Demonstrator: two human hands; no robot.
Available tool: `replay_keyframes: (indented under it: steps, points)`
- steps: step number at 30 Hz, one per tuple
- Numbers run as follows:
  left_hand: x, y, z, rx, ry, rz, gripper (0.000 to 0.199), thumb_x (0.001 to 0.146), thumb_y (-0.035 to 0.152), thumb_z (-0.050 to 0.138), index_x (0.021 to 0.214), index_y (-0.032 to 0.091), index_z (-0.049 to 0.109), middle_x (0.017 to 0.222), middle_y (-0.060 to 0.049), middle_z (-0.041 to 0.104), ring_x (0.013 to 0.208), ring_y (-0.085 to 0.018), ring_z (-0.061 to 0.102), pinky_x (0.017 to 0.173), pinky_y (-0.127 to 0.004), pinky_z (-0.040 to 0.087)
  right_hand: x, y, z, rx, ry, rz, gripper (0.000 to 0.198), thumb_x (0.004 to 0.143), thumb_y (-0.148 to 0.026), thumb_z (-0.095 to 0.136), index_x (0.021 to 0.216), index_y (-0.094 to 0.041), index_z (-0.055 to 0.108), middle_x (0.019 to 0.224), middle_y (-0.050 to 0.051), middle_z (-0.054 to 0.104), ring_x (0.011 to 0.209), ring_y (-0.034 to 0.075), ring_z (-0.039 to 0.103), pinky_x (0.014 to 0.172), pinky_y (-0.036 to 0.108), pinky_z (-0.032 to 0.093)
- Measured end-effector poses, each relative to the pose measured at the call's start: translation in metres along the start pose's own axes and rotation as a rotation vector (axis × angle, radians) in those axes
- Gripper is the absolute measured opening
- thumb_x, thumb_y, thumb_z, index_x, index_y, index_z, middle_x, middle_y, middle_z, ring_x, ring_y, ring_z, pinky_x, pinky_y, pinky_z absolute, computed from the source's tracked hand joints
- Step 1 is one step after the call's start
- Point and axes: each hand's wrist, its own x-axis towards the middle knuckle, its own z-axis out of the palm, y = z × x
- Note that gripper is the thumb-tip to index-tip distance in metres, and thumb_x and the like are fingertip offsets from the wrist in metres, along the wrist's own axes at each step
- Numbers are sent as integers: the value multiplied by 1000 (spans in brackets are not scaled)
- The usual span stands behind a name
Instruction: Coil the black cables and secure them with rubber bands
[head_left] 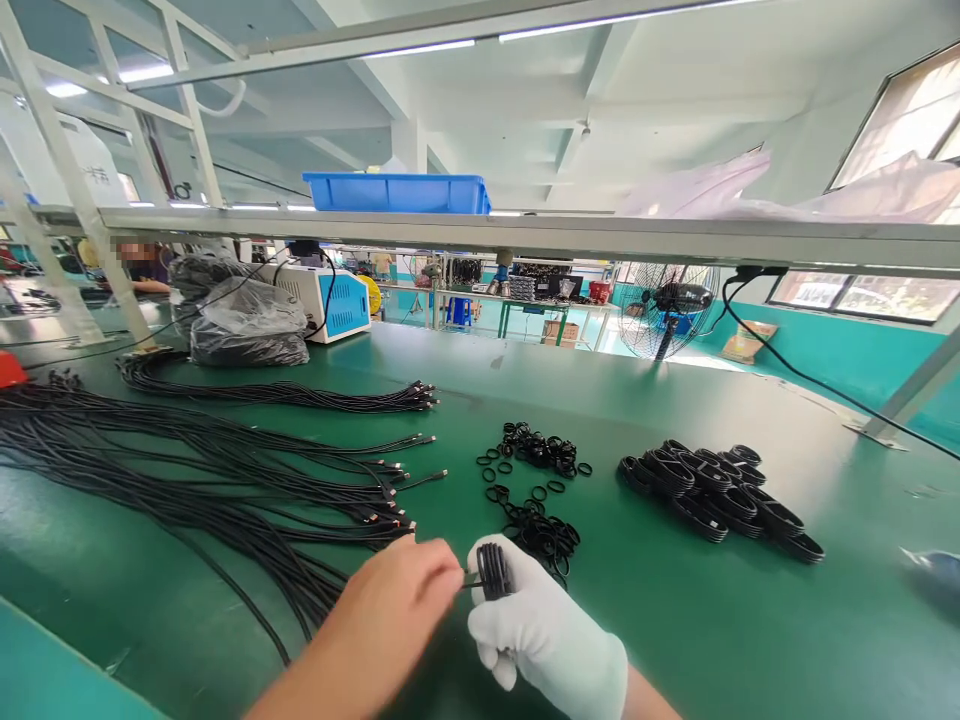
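Observation:
My right hand (536,625), in a white glove, is closed around a coiled black cable (493,571), whose loops stand up between thumb and fingers. My bare left hand (409,580) pinches an end of that cable just left of the coil; its fingers are slightly blurred. Loose black cables (247,490) lie in a long bundle to the left, their plugs pointing toward my hands. Small black rings (544,530) lie scattered just beyond my right hand, with another heap of rings (544,447) farther back. Several coiled cables (720,490) are piled on the right.
All this lies on a green table (750,620). A separate cable bundle (300,397), a plastic-wrapped bundle (251,320) and a white-and-blue machine (330,300) are at the back left. A shelf (570,235) carrying a blue bin (397,193) spans above. A fan (667,310) stands beyond.

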Motion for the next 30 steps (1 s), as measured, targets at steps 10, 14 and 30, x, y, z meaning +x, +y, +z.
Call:
replay_keyframes:
  steps: [10,14,30]
  points:
    - [-2,-7,15,-83,-199,-57,24,76,18,41,59,23,57,68,0,66,74,-22,58,70,-32,40,-17,-8,-12,182,-294,-142,48,46,-8,68,87,-24,46,106,0,58,41,5,50,35,19,31]
    - [4,-6,4,-548,-91,15,10,76,20,48,80,21,58,77,1,64,70,-15,55,67,-27,41,-12,-3,-13,388,-376,-279,46,54,-23,75,85,-24,40,80,-1,65,35,6,47,35,17,26]
    - [8,4,15,-651,179,-43,25,73,20,56,97,23,58,81,0,58,77,-17,55,70,-29,43,4,18,-22,362,-387,-200,59,58,-21,72,109,-17,42,47,-5,59,34,6,43,36,14,31]
